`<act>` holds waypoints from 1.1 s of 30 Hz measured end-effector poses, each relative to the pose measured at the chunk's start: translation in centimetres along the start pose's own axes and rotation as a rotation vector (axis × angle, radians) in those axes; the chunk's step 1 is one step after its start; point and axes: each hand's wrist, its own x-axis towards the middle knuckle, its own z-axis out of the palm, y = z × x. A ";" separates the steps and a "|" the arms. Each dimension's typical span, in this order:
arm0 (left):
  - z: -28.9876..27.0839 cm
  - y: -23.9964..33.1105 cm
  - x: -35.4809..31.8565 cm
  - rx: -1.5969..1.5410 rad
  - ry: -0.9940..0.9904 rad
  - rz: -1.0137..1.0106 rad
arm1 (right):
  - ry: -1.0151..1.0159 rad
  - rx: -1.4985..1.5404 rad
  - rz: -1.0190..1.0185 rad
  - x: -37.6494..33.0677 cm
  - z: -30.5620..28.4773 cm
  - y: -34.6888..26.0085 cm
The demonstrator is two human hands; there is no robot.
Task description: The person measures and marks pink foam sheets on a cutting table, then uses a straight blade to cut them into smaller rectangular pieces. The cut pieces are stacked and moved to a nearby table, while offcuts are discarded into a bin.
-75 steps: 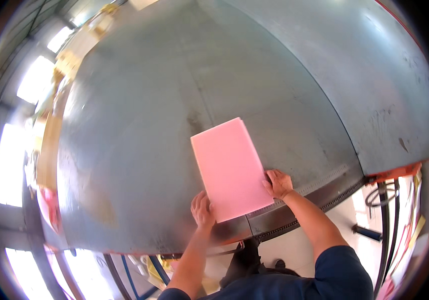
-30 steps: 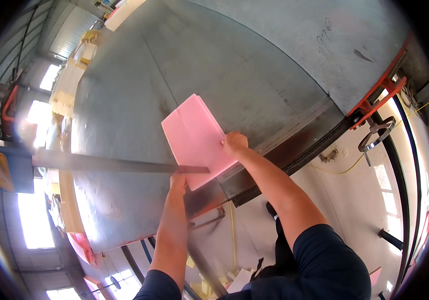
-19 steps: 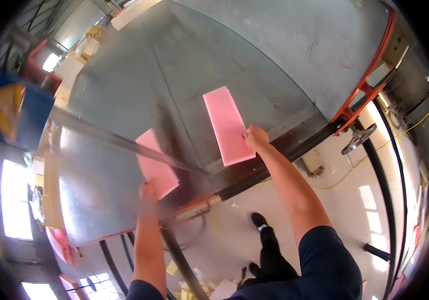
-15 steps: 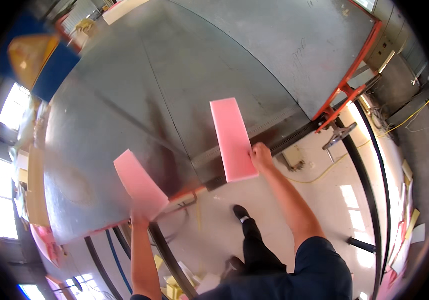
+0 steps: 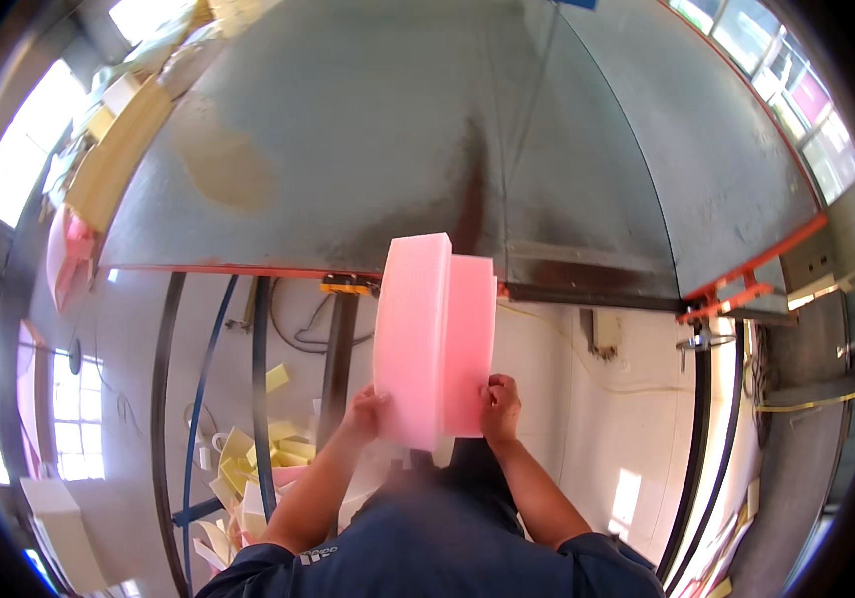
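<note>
Two pink foam blocks are held upright side by side in front of my body, over the near edge of a large grey metal table [image 5: 347, 149]. My left hand [image 5: 364, 414] is closed on the lower left edge of the left foam block [image 5: 412, 339], which stands nearer and covers part of the other. The right foam block [image 5: 470, 339] sits slightly lower, and my right hand [image 5: 500, 407] grips its lower right edge. The blocks seem to touch or nearly touch. Fingers behind the foam are hidden.
A red-orange rail [image 5: 218, 269] edges the table's near side. Yellow and pink foam offcuts [image 5: 268, 458] lie on the floor at lower left, beside dark metal legs [image 5: 168, 399]. Long cream foam pieces [image 5: 123, 149] line the far left. A metal clamp [image 5: 698, 341] hangs at the right corner.
My hands have come together, bringing the two separate foam blocks side by side close to my body. My view has turned leftward along the table.
</note>
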 end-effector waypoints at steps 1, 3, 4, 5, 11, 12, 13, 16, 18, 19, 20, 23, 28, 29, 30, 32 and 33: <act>0.1 0.9 -0.5 0.012 0.001 0.038 | -0.022 0.002 -0.005 0.2 0.6 -1.3; 0.2 2.0 -1.6 0.030 0.012 0.099 | -0.073 -0.002 -0.003 0.5 1.5 -3.4; -0.1 2.4 -1.8 0.028 0.013 0.083 | -0.077 0.013 -0.062 0.9 1.9 -4.2; -0.4 3.1 -1.8 0.027 0.014 0.068 | -0.082 0.030 -0.121 1.7 2.6 -5.2; 3.1 7.6 -2.4 -0.027 -0.001 0.067 | -0.282 0.057 -0.317 6.1 5.9 -8.5; 3.4 8.1 -2.6 -0.033 0.006 0.092 | -0.320 0.071 -0.328 6.7 6.7 -8.8; 3.7 8.7 -3.0 -0.012 0.038 0.124 | -0.361 0.096 -0.342 7.4 7.4 -9.3; 3.7 10.0 -3.8 0.060 0.140 0.215 | -0.501 0.186 -0.356 9.5 9.6 -10.5; 2.6 10.3 -3.8 0.087 0.212 0.262 | -0.609 0.272 -0.323 10.6 11.7 -10.5; 2.5 10.7 -3.8 0.103 0.247 0.277 | -0.720 0.336 -0.205 11.2 12.4 -10.5; 2.7 11.2 -3.9 0.142 0.299 0.299 | -0.825 0.396 -0.082 11.8 13.0 -10.4; 4.3 13.9 -2.4 0.405 0.368 0.425 | -0.987 0.796 0.440 14.8 14.9 -8.5; 6.0 16.8 0.9 1.210 0.455 0.491 | -1.139 1.017 0.687 21.1 14.0 -8.6; 6.6 17.2 2.0 1.347 0.480 0.447 | -1.140 0.988 0.676 21.7 13.8 -7.3; 8.1 18.1 2.8 1.387 0.483 0.429 | -1.151 0.969 0.653 22.5 14.3 -6.9; 8.2 18.2 4.8 1.489 0.453 0.451 | -1.051 1.012 0.688 23.4 15.1 -6.2; 7.8 18.0 4.7 1.532 0.471 0.453 | -1.015 0.977 0.704 23.6 15.2 -7.0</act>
